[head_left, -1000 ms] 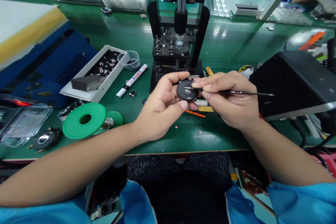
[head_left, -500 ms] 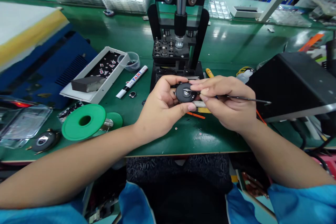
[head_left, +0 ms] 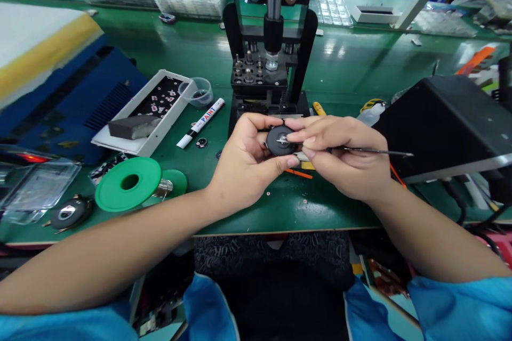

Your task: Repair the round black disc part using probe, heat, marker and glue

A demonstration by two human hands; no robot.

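Left hand (head_left: 250, 165): fingers gripping the edge of the dark disc (head_left: 274, 145).
Right hand (head_left: 346, 154): fingers pinching the thin tool (head_left: 376, 151), its tip at the disc's face.
Disc position: above the tabletop (head_left: 244, 224), before the black press (head_left: 260, 87).

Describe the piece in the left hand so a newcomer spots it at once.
Find the tall black metal press. In front, the left hand holds the round dark-grey disc. Unlike the similar dark disc beside the green plastic spool, it is hand-held.

round dark disc (head_left: 274, 149) | shiny centre facing up | thin dark tool (head_left: 376, 150) | tip over disc's centre
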